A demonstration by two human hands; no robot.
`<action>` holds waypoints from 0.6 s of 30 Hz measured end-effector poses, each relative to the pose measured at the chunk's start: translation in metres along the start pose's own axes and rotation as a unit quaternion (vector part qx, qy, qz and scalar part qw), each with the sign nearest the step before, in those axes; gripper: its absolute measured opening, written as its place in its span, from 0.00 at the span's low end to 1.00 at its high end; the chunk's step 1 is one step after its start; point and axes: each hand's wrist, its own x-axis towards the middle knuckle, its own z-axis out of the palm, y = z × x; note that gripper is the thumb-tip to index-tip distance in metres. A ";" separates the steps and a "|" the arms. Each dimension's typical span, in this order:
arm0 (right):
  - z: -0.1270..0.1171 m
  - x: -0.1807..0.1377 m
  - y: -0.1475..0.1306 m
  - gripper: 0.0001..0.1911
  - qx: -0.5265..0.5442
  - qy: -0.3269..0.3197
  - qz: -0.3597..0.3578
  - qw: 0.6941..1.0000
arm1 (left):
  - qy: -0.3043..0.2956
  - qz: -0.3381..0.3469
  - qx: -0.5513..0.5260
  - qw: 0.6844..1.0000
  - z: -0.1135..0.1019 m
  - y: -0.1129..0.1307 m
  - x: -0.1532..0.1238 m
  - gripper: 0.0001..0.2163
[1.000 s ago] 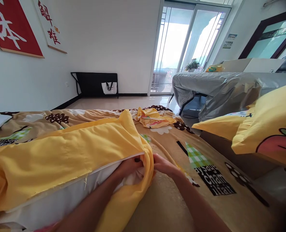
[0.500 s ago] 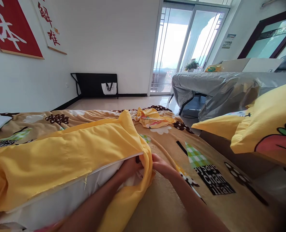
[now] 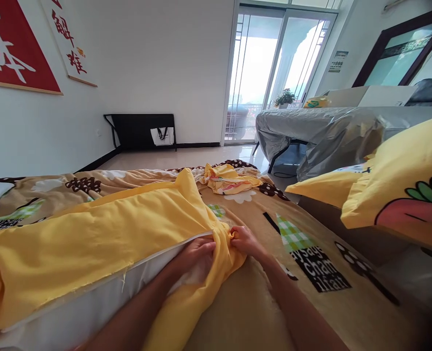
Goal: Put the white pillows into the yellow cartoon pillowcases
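A yellow pillowcase [image 3: 128,214] lies across the bed, its long zip-edged opening facing me, with loose threads on the edge. Inside that opening shows a white pillow [image 3: 102,287]. My left hand [image 3: 197,248] reaches into the right end of the opening, closed on the pillow near its corner; its fingertips are partly hidden by the cloth. Outside the case, my right hand [image 3: 247,241] pinches a bunched bit of yellow fabric at its right end. The two hands are close together, with a fold of the case between them.
Beneath lies a brown patterned blanket [image 3: 310,263]. A crumpled yellow cloth [image 3: 228,179] rests at the bed's far edge. Yellow cushions [image 3: 402,170] with a carrot print are at the right. Beyond stand a plastic-covered table [image 3: 310,122] and a black folded panel [image 3: 139,131] against the wall.
My right hand has taken a pinch of the case's end and drawn it slightly outward. My left hand has shifted, showing more of its fingers. The view has turned slightly.
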 end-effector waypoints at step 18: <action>-0.030 -0.002 -0.014 0.06 0.063 -0.054 0.056 0.995 | 0.220 -0.139 0.001 0.966 -0.005 0.143 -0.067 0.14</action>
